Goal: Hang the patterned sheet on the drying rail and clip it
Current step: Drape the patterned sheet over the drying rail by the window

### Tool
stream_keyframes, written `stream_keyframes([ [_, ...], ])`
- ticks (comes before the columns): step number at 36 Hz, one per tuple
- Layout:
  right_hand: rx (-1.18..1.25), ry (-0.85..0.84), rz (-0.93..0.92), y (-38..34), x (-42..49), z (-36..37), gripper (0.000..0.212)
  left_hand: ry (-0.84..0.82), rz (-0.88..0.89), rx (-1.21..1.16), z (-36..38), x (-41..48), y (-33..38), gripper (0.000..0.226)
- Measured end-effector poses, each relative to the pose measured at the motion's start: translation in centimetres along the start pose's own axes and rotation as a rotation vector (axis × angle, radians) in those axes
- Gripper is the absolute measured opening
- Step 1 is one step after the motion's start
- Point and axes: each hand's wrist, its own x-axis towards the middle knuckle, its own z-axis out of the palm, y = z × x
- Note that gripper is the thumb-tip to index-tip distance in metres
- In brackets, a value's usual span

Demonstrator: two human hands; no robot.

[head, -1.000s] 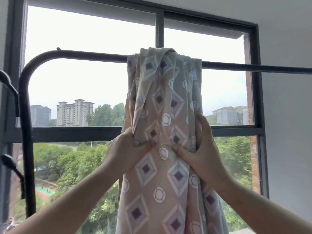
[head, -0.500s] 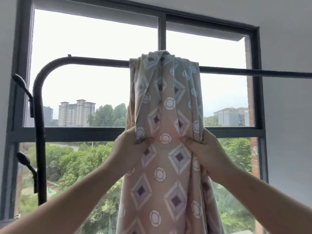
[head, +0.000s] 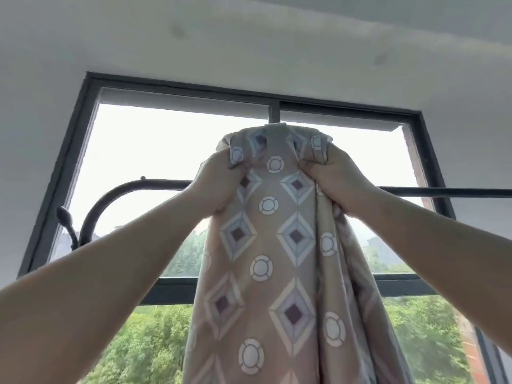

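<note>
I see a dark-framed window (head: 194, 88) under a white ceiling (head: 249, 37), trees (head: 155, 342) outside. Left hand (head: 219, 187) and right hand (head: 340, 184), fingers clamped on the sheet (head: 277, 245), hold its bunched top above the rail (head: 443, 192) (it crosses behind them); the rest hangs.

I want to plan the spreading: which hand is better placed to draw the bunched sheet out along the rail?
Probably the right hand. Both hands grip the bunched sheet, but the rail runs straight and bare on its side, while beside the left hand it soon bends down.
</note>
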Motion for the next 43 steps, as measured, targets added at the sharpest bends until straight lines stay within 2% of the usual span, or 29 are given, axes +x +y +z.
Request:
stream_keyframes([
  [3, 0.040, 0.001, 0.003, 0.7, 2.8, 0.0, 0.019, -0.020, -0.082, -0.225, 0.2, 2.6, -0.4, 0.011],
  [7, -0.028, 0.140, -0.076, 0.8, 7.4, -0.1, 0.018, 0.071, 0.045, -0.222, 0.0, 6.9, 0.1, 0.023],
  [10, -0.026, 0.120, -0.093, 1.4, 10.8, 0.1, 0.036, -0.027, 0.088, -0.389, 0.1, 9.2, -0.1, 0.024],
  [12, -0.103, -0.004, 0.120, 3.0, 11.3, 0.3, 0.070, -0.176, -0.073, -0.260, 0.1, 9.0, -1.3, 0.031],
  [14, -0.291, -0.239, 0.500, 5.0, 10.4, 0.0, 0.097, -0.427, -0.336, 0.077, 0.0, 8.2, -2.6, 0.053],
  [16, -0.481, -0.542, 0.772, 5.2, 8.8, -0.2, 0.085, -0.649, -0.501, 0.362, -0.2, 7.5, -2.9, 0.054],
  [17, -0.523, -0.630, 0.806, 5.3, 8.7, -0.3, 0.073, -0.693, -0.521, 0.436, -0.2, 7.4, -2.8, 0.045],
  [19, -0.567, -0.662, 0.781, 5.0, 8.5, -0.5, 0.053, -0.674, -0.491, 0.511, -0.1, 7.2, -2.4, 0.030],
  [21, -0.598, -0.625, 0.755, 4.4, 8.4, -0.5, 0.041, -0.645, -0.461, 0.522, 0.0, 7.1, -2.2, 0.027],
  [23, -0.644, -0.580, 0.725, 4.1, 8.0, -0.5, 0.043, -0.615, -0.432, 0.506, 0.1, 6.9, -2.2, 0.028],
  [26, -0.578, -0.481, 0.657, 4.0, 7.3, -0.4, 0.044, -0.490, -0.375, 0.481, 0.5, 6.4, -2.0, 0.032],
  [29, -0.512, -0.238, 0.532, 4.0, 6.5, -0.5, 0.037, -0.275, -0.269, 0.692, 0.7, 5.5, -1.7, 0.037],
  [33, -0.743, -0.051, 0.370, 3.6, 4.8, -1.2, 0.044, -0.054, -0.168, 0.881, 0.9, 3.6, -1.5, 0.041],
  [36, -0.944, 0.058, 0.219, 4.3, 2.4, -1.2, 0.043, 0.035, -0.052, 0.936, 1.3, 1.9, -2.1, 0.048],
  [39, -0.972, 0.119, 0.095, 5.9, -0.5, -1.4, 0.045, 0.095, 0.034, 0.874, 1.8, -0.3, -2.8, 0.047],
  [41, -0.838, 0.121, 0.087, 6.2, -2.3, -1.6, 0.052, 0.089, 0.061, 0.723, 2.2, -2.1, -3.1, 0.049],
  [43, -0.612, 0.094, 0.088, 5.8, -4.0, -1.5, 0.070, 0.043, 0.052, 0.513, 2.4, -4.0, -3.2, 0.059],
])
